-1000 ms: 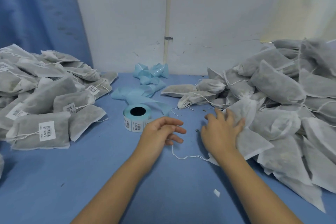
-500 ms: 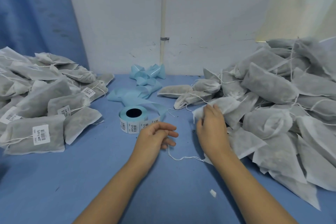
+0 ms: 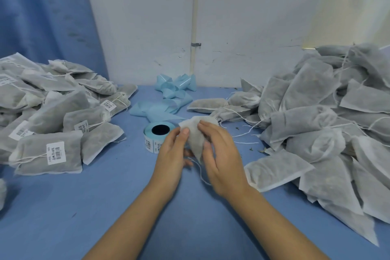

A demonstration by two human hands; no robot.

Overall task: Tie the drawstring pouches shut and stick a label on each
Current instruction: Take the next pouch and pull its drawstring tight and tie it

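Pouch (image 3: 194, 133) being pinched between left hand (image 3: 171, 154) and right hand (image 3: 223, 155); labelled pile (image 3: 52, 124) lying left; bigger unlabelled pile (image 3: 316, 124) waiting right.

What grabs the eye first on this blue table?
The big left heap of grey pouches carries barcode labels; the big right heap shows none. Between them, the left hand and right hand hold one pouch, just in front of a blue label roll.
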